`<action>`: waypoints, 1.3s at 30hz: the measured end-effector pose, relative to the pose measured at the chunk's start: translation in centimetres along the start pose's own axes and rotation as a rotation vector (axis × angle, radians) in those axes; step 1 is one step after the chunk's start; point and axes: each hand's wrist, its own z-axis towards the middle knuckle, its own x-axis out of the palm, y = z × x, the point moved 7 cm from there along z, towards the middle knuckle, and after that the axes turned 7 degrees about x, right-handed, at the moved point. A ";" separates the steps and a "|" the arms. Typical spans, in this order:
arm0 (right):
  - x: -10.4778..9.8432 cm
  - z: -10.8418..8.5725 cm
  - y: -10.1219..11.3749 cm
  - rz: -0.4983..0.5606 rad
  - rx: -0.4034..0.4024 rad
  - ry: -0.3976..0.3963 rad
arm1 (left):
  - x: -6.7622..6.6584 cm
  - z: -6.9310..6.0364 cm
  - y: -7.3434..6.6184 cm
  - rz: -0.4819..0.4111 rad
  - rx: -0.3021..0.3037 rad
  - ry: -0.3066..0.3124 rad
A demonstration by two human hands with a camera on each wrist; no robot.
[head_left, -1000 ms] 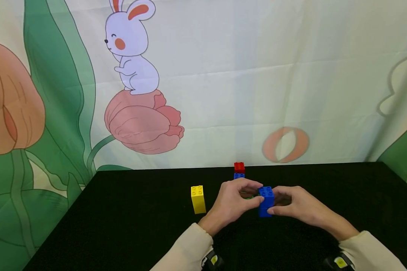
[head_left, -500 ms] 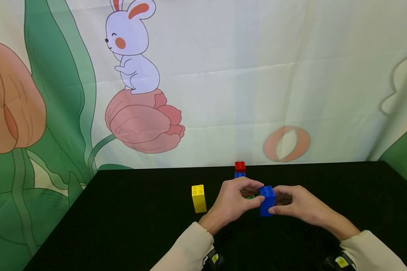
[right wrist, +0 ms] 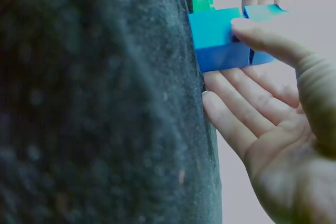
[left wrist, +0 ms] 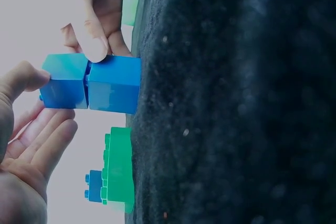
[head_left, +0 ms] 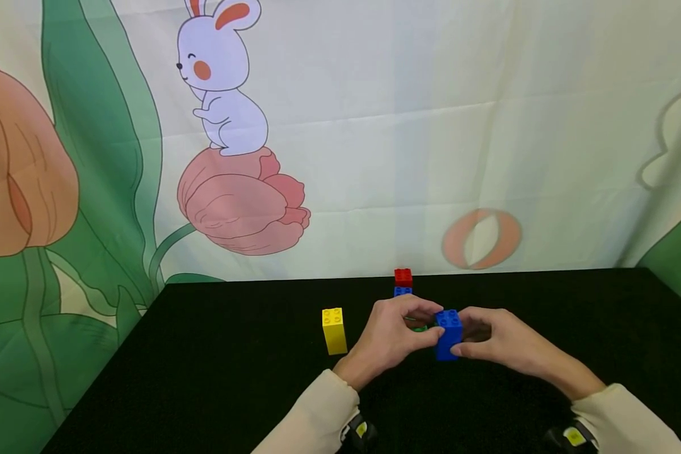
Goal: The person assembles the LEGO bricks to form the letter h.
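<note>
Two blue bricks are stacked upright on the black tabletop in the head view, between the hands. My left hand (head_left: 387, 334) pinches the upper blue brick (left wrist: 64, 85) between thumb and fingers. The thumb and fingers of my right hand (head_left: 505, 340) grip the lower blue brick (left wrist: 114, 87), which touches the black cloth. A narrow gap shows between the bricks in the left wrist view. Beside them stands a green block (left wrist: 119, 169) with a small blue brick (left wrist: 95, 185) on its studs; in the head view my left hand mostly hides the green block (head_left: 419, 328).
A yellow block (head_left: 334, 331) stands upright on the black tabletop (head_left: 232, 366), left of my left hand. Behind the hands, near the far edge, a red brick (head_left: 403, 277) sits above a blue one (head_left: 403, 292). A printed curtain (head_left: 363, 157) hangs behind the table.
The seam between the two blue bricks, visible earlier in the head view, is harder to make out now. Both hands keep their hold, and the whole view has shifted slightly.
</note>
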 end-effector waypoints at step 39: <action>0.0 -0.2 0.0 0.091 -0.027 0.012 | 0.2 0.1 -0.1 -0.001 0.039 0.024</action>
